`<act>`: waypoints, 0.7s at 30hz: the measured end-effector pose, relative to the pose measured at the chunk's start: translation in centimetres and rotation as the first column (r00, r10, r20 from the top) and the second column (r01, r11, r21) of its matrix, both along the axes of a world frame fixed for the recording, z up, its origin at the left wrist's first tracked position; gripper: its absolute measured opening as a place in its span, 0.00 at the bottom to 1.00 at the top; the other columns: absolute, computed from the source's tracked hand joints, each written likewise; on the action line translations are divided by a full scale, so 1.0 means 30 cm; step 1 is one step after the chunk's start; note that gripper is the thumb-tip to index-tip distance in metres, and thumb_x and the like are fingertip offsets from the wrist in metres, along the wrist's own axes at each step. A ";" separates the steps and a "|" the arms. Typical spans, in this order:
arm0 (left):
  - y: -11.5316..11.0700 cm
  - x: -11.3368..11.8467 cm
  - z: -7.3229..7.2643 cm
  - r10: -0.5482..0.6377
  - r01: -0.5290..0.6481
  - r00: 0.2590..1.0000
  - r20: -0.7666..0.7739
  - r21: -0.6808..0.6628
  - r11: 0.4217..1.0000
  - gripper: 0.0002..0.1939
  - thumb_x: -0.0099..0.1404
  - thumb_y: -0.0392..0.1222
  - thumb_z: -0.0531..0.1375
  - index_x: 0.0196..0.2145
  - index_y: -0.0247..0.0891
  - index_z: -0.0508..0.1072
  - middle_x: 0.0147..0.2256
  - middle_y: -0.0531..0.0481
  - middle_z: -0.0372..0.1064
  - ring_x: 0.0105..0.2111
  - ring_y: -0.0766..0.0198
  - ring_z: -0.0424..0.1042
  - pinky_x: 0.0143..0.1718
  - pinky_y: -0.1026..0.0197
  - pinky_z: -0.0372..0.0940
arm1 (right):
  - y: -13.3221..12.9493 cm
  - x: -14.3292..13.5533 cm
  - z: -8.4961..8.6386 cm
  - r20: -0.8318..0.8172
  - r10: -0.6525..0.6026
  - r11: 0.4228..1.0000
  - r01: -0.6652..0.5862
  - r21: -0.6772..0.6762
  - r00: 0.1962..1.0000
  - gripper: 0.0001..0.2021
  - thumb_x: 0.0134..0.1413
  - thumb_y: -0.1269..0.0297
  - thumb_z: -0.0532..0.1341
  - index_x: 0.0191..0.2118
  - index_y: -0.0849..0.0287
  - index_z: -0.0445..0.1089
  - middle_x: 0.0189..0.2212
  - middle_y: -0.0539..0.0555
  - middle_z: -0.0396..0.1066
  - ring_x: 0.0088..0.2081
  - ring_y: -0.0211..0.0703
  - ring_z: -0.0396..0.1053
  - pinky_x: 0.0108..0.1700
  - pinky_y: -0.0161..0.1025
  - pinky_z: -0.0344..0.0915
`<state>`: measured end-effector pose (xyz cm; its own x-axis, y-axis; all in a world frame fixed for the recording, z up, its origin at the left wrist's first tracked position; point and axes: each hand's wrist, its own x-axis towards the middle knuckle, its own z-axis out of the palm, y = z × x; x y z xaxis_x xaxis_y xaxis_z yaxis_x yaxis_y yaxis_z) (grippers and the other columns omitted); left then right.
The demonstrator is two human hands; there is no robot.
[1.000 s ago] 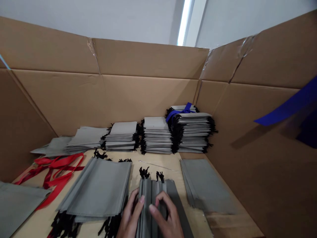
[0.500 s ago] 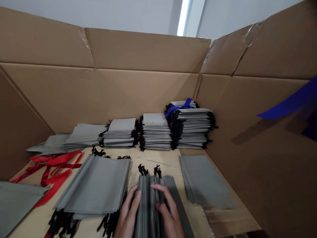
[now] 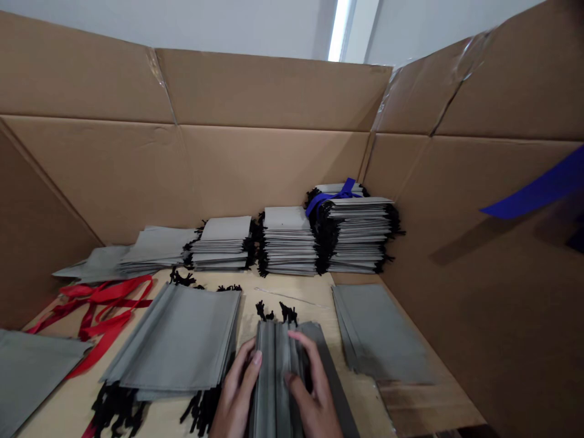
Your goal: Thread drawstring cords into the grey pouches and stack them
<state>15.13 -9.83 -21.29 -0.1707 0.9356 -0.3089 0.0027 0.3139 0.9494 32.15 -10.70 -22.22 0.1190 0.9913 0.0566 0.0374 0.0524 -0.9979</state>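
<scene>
My left hand (image 3: 238,389) grips the left side of a bundle of grey drawstring pouches (image 3: 270,377), its thumb lying along the outer edge. My right hand (image 3: 314,392) is curled around the bundle's right side, thumb and index finger pressing among the upright folds. Tufts of black cord (image 3: 287,312) stick up from the far end. A flat grey piece (image 3: 326,359) lies beneath and right of the bundle. Left of my hands is a pile of grey pouches (image 3: 177,337), black cords hanging out at its near and far ends. The bundle's near end leaves the picture.
Cardboard walls (image 3: 274,164) enclose the table (image 3: 292,289) at the back and sides. Stacks of folded pouches (image 3: 288,243) line the back. A blue ribbon (image 3: 335,198) lies on the right stacks; a blue strip (image 3: 538,188) juts in at right. Red ribbon (image 3: 114,298) lies left, grey sheets (image 3: 381,334) right.
My right fingers have shifted slightly right across the folds, and the folds and one cord tuft have moved a little. My left hand keeps its hold.
</scene>
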 end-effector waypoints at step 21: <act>0.031 0.022 0.027 -0.183 0.179 0.982 0.037 0.097 0.979 0.39 0.63 0.70 0.65 0.61 0.40 0.73 0.66 0.38 0.71 0.67 0.41 0.68 0.70 0.46 0.61 | -0.022 0.004 -0.021 0.038 0.133 0.975 -0.124 -0.185 0.990 0.19 0.61 0.55 0.58 0.54 0.45 0.79 0.67 0.49 0.69 0.80 0.60 0.34 0.76 0.56 0.44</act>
